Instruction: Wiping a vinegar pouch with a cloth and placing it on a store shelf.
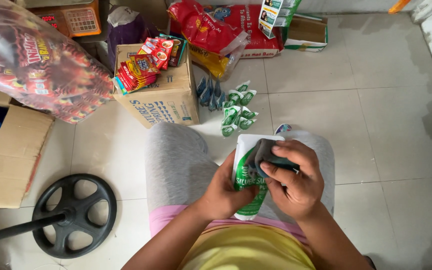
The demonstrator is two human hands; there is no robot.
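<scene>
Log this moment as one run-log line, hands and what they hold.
left hand: holds white-and-green pouch | right hand: presses grey cloth on pouch top | nearby: green sachets on floor, cardboard box

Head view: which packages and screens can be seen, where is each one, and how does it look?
Pouch: in left hand, white and green.
Cloth: under right hand, dark grey.
Sachets: on floor, green-white strips.
Box: ahead, brown cardboard.
Scale: top left, orange, lit screen.

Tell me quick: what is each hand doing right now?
Left hand: closed around the white-and-green pouch, holding it over the lap.
Right hand: fingers closed on a dark grey cloth, pressed against the pouch.
</scene>
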